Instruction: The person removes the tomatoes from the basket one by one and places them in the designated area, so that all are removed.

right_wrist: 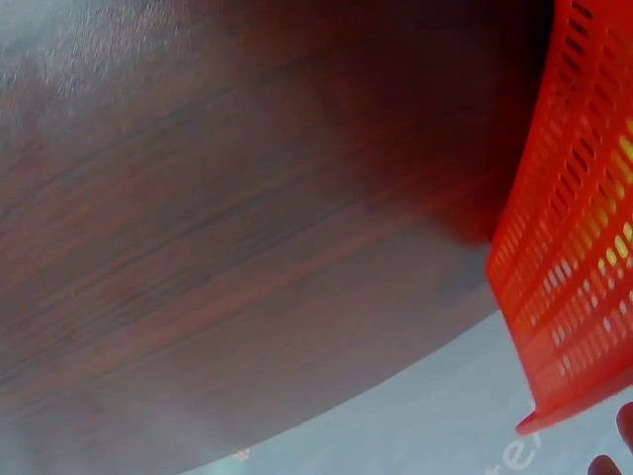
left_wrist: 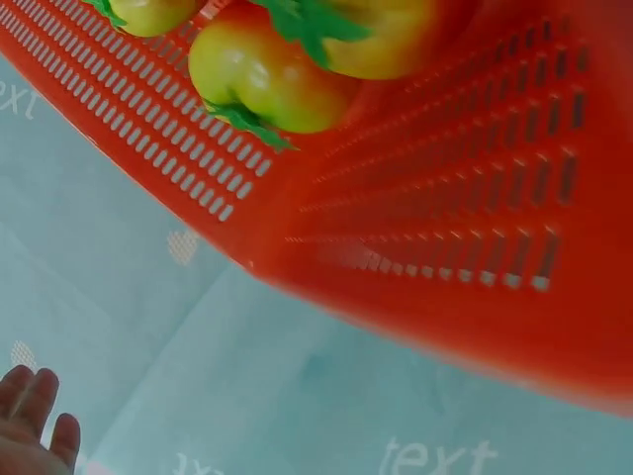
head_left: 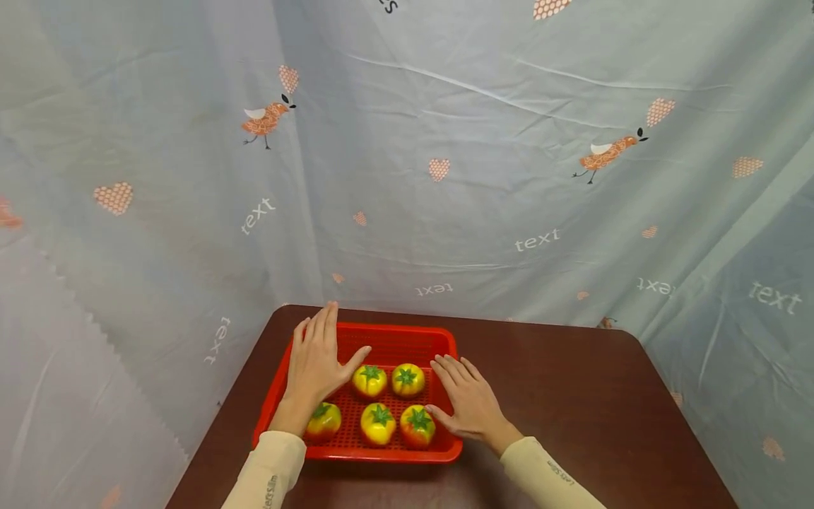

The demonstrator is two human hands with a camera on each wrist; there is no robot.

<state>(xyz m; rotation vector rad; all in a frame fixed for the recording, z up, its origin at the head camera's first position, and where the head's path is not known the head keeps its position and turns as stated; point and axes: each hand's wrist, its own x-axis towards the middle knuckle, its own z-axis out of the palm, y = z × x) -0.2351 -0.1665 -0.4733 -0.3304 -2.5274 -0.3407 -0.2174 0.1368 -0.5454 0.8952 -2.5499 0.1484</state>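
A red plastic basket [head_left: 375,456] with slotted walls stands on the table. Several yellow-red tomatoes [head_left: 378,424] with green leafy tops sit in it, spaced apart on its floor. My left hand [head_left: 316,366] is over the basket's left side, fingers straight and thumb spread, partly covering the tomato [head_left: 323,424] at the near left. Over the right rim is my right hand [head_left: 469,399], its fingers extended and its thumb near the front right tomato [head_left: 417,426]. Neither hand holds anything. Whether the hands touch the rim cannot be told. Fingertips [left_wrist: 35,416] show in the left wrist view's lower left corner.
The dark brown wooden table [head_left: 572,410] extends to the right of the basket. A pale grey-blue curtain [head_left: 407,177] printed with birds, hearts and words hangs behind the table and along both sides.
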